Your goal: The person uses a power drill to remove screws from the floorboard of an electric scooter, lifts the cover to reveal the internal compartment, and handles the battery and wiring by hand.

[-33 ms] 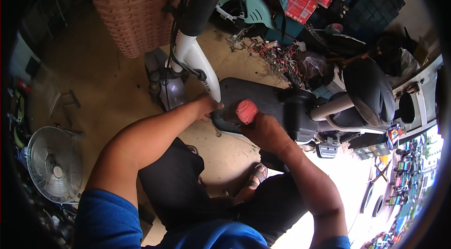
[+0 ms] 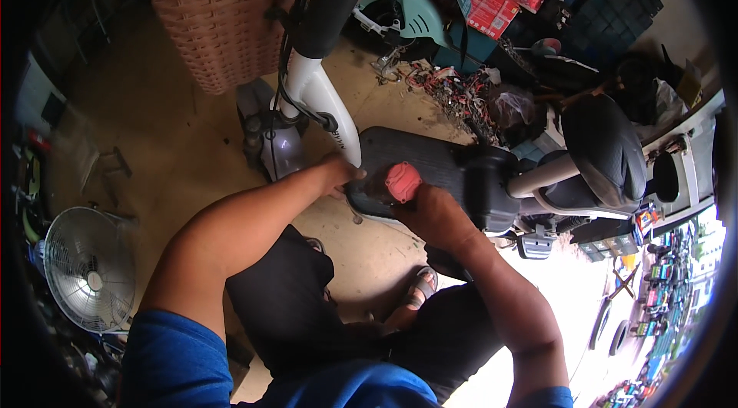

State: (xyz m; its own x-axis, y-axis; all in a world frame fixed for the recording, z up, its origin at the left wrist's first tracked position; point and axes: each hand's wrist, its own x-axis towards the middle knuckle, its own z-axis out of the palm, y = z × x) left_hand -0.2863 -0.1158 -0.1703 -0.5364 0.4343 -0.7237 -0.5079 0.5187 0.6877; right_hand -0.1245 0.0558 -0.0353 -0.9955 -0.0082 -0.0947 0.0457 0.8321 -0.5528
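My right hand (image 2: 436, 216) is wrapped round a red power tool (image 2: 403, 182), whose rounded end faces up. It is over the black ribbed footboard (image 2: 430, 153) of an electric scooter; the tool's working tip is hidden beneath its body. My left hand (image 2: 340, 174) is at the front edge of the footboard, close to the foot of the white frame tube (image 2: 337, 112). Its thumb points toward the tool, and the other fingers are mostly hidden, so I cannot tell what they hold.
A brown woven basket (image 2: 215, 16) hangs at the scooter's front, and its black seat (image 2: 603, 150) stands at the right. A fan (image 2: 91, 273) is at the left. Tangled wires (image 2: 453, 93), a mint-green scooter (image 2: 415, 16) and a red box (image 2: 493, 9) lie beyond.
The red power tool has tilted very slightly to the left in my right hand. My left hand stays in the same place.
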